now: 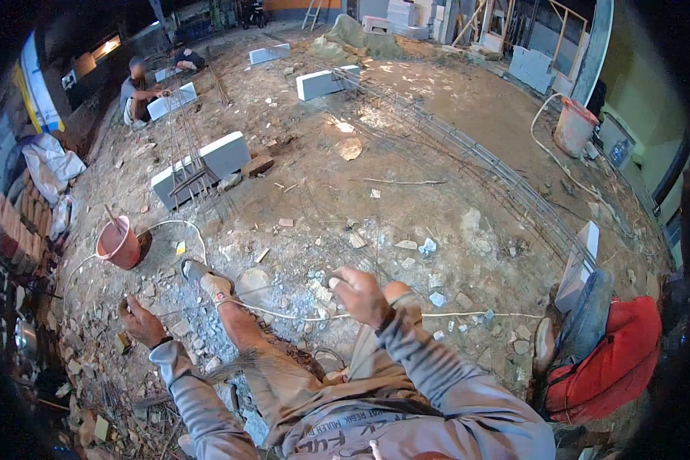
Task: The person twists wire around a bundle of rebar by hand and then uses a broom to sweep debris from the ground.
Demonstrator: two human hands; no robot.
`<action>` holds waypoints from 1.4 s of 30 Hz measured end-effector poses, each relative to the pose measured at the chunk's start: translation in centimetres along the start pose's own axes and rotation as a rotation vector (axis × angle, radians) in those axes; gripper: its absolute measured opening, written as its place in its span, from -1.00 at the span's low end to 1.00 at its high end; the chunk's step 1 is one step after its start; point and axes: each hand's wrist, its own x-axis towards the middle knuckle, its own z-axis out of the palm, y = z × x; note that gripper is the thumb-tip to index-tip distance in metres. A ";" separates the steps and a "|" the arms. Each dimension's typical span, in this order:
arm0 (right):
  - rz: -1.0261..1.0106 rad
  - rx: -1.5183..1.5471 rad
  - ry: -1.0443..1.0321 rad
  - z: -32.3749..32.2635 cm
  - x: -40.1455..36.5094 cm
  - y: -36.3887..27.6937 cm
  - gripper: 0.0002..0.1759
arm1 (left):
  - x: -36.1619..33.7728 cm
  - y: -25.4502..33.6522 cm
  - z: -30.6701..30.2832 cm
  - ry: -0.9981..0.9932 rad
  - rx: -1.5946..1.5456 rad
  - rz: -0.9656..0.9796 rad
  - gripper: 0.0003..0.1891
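Observation:
My left hand is raised over the rubble beside my left shin, its fingers curled. A thin dark wire seems to run from it toward my other hand. In front of my right knee, my right hand is closed with thumb and fingers together; whatever lies between them is too small to name. Under my left forearm, a bundle of thin wires lies across my left leg. A pale cable crosses the ground between my hands.
A red bucket stands at left, another bucket at far right. Long rebar frames rest on white blocks. A person in red sits close on my right; two others crouch at far left. Rubble covers the ground.

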 end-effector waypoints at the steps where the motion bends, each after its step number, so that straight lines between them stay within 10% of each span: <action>1: -0.006 0.001 0.007 0.4 0.0 1.0 -0.75 | -0.1 0.5 -0.1 0.006 0.028 0.015 -0.69; 7: 0.076 -0.641 -0.777 3.1 -4.3 5.0 -0.70 | 0.1 0.2 -0.7 -0.089 -0.055 -0.099 -0.72; 12: -0.041 0.504 -1.338 0.7 -6.0 -3.6 -0.75 | 0.1 0.1 -0.2 -0.023 -0.249 -0.268 -0.77; 17: -0.110 0.926 -0.420 -2.1 -4.8 -4.3 -0.78 | 0.1 -1.3 -0.1 -0.053 -0.523 -0.342 -0.78; 19: 0.035 0.409 -0.059 -2.9 -2.6 -3.8 -0.82 | 0.1 0.1 -0.6 -0.032 -0.536 -0.364 -0.78; 22: -0.285 -0.404 -0.010 -1.6 -2.0 2.8 -0.79 | 0.7 0.0 -1.0 0.000 -0.492 -0.380 -0.75; 25: -0.040 -0.796 -0.702 1.5 -5.0 6.0 -0.77 | 0.8 0.4 -1.4 0.014 -0.269 -0.226 -0.71; 26: -0.017 -0.764 -0.990 2.1 -6.1 4.3 -0.77 | 0.6 0.3 -1.4 0.017 -0.265 -0.234 -0.71; 31: -0.451 0.223 -1.137 2.9 -8.7 -1.1 -0.82 | 0.9 -3.3 -1.3 0.046 -0.194 -0.146 -0.66; 34: -0.231 0.441 -1.017 -0.6 -6.6 -7.4 -0.82 | 1.3 -4.9 -2.1 0.041 -0.212 -0.290 -0.64; 36: -0.414 0.277 -0.499 -2.2 -4.9 -7.1 -0.81 | 1.5 -6.7 -2.8 0.016 -0.127 -0.349 -0.64; 38: -0.310 -0.065 -0.029 -2.9 -2.9 -5.5 -0.80 | 1.7 -8.7 -2.6 0.116 0.067 0.016 -0.64; 41: -0.276 -0.663 0.063 -1.7 -1.9 2.4 -0.77 | 2.1 -5.5 -3.2 0.072 -0.072 -0.170 -0.70; 42: -0.175 -0.739 -0.217 -1.7 -2.8 2.7 -0.78 | 2.4 -5.0 -3.3 0.052 -0.161 -0.250 -0.73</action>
